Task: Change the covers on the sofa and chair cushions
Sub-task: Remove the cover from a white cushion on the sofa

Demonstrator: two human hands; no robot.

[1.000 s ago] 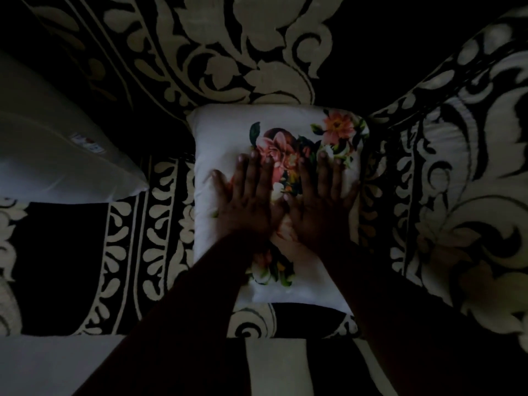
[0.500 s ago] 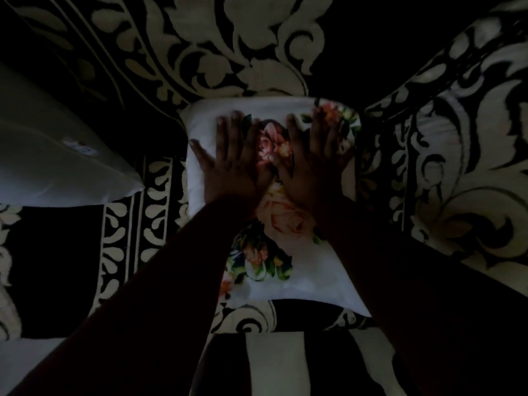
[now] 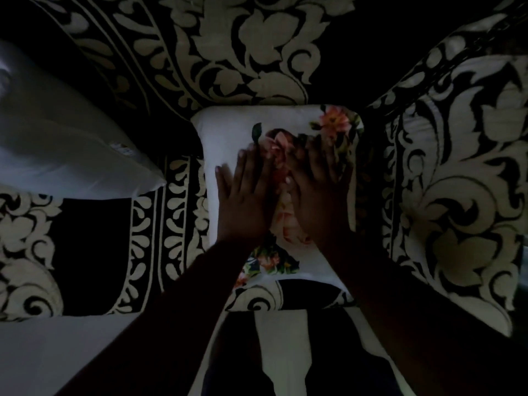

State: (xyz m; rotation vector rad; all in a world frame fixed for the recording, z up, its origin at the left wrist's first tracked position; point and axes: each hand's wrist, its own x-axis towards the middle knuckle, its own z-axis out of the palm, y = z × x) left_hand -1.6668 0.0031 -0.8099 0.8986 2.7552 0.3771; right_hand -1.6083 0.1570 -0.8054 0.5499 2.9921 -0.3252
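Floral cushion lies on a black-and-cream patterned sofa seat in dim light, left hand and right hand pressing it, fingers straight, beside a plain white pillow.

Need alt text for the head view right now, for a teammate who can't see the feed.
Dim view from above: both hands, left hand and right hand, lie flat with straight fingers on a white floral cushion in the corner of a sofa draped in black-and-cream patterned fabric. A plain white pillow lies on the seat to the left.
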